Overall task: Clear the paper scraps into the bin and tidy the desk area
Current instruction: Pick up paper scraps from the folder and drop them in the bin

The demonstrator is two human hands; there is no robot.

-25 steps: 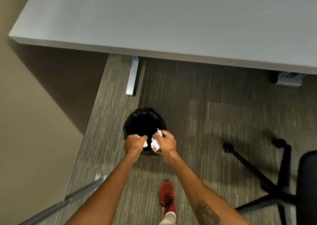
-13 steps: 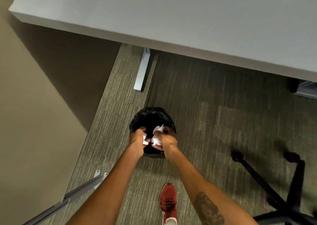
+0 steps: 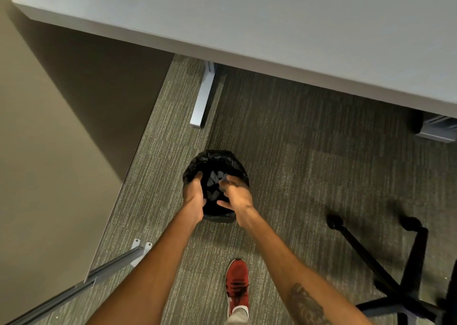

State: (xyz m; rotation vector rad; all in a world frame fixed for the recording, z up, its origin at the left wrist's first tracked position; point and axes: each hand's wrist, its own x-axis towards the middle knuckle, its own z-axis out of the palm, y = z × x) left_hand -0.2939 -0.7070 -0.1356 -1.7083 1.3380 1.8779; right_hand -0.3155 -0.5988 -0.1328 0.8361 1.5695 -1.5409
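Note:
A small round bin lined with a black bag stands on the carpet in front of the desk. Several dim paper scraps lie inside it. My left hand hovers over the bin's left side with fingers spread and nothing in it. Over the right side, my right hand is also open and holds nothing. Both hands are above the bin's mouth.
The grey desk top runs across the top, with its leg foot behind the bin. A black office chair base sits at the right. A beige partition stands left. My red shoe is near the bottom.
Both hands held white paper scraps over the bin; they have opened and the scraps now lie inside the bin. The view shifted slightly closer.

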